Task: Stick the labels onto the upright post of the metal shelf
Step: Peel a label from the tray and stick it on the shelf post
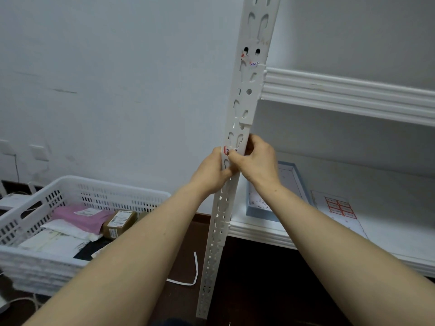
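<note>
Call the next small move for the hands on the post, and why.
Probably press the thumbs across the label to smooth it down. It sits on the face of the upright post, its red edge showing between the hands, and the left hand and right hand both grip the post around it, so it looks placed but not yet rubbed flat.

The post (244, 97) is white, punched with a repeating pattern of keyhole slots and round holes. The label (226, 150) is white with a red border. The label sheet (340, 208) shows rows of red-edged rectangles. The basket (94, 191) is white and slotted, the parcel (80, 215) pink, the box (120, 223) brown.
</note>
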The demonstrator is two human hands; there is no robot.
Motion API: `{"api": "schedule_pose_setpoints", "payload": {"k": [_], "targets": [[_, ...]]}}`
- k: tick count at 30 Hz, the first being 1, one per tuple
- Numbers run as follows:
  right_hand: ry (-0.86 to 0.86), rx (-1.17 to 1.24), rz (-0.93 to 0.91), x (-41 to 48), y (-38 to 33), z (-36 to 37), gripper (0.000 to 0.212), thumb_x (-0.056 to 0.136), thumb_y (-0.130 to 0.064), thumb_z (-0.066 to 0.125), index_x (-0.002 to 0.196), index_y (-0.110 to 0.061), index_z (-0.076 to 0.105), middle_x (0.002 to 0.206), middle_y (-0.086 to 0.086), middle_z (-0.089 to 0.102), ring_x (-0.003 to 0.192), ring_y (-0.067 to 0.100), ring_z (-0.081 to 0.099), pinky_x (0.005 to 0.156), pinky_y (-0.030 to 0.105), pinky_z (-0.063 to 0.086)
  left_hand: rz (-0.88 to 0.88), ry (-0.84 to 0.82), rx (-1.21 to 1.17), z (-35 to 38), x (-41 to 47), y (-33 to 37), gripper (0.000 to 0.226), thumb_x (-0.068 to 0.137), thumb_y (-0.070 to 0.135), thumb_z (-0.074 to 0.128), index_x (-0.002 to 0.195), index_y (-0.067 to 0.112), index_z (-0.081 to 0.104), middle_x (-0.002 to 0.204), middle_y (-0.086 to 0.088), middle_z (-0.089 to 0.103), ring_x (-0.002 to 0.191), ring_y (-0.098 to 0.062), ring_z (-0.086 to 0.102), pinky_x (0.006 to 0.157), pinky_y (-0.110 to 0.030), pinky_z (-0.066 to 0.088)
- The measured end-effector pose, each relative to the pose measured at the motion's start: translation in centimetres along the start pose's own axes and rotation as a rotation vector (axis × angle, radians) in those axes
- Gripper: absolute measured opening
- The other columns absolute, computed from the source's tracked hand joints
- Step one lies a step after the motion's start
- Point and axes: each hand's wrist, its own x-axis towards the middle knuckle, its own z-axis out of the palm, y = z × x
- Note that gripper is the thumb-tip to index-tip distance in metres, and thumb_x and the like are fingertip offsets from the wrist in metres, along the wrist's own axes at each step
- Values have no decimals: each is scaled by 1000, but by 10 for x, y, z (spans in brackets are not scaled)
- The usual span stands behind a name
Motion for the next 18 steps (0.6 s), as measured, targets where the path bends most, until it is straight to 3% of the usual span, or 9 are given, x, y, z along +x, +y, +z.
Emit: {"api": "schedule_pose_setpoints", "payload": {"k": [4,10,14,18], "targets": [[13,-110,-11,0,-5,-1,24,75,-34,66,94,-21,62,87,-4,68,82,19,63,68,34,53,13,10,5,0,0,0,47,89,32,58,127,10,42,118,-4,56,100,-16,50,86,-31,43],[-7,-359,-32,4,-15,-2,40,77,-41,60,105,-13,55,96,5,66,89,28,60,69,35,49,-20,3,44,1,0,1,46,90,29,58,128,12,41,120,-5,55,107,-25,53,88,-35,44],[-6,-417,-43,2,-18,-2,40,81,-39,58,106,-8,53,96,7,63,89,28,58,63,31,38,-21,-8,66,0,-1,5,42,90,23,56,127,12,41,111,-2,53,105,-24,52,87,-34,44],[-6,-412,-60,-2,-16,-2,41,83,-40,58,110,-9,52,97,7,63,89,28,58,64,31,38,-25,-15,60,-1,-3,6,44,90,24,57,128,12,40,118,-4,55,107,-24,52,88,-34,44]]}}
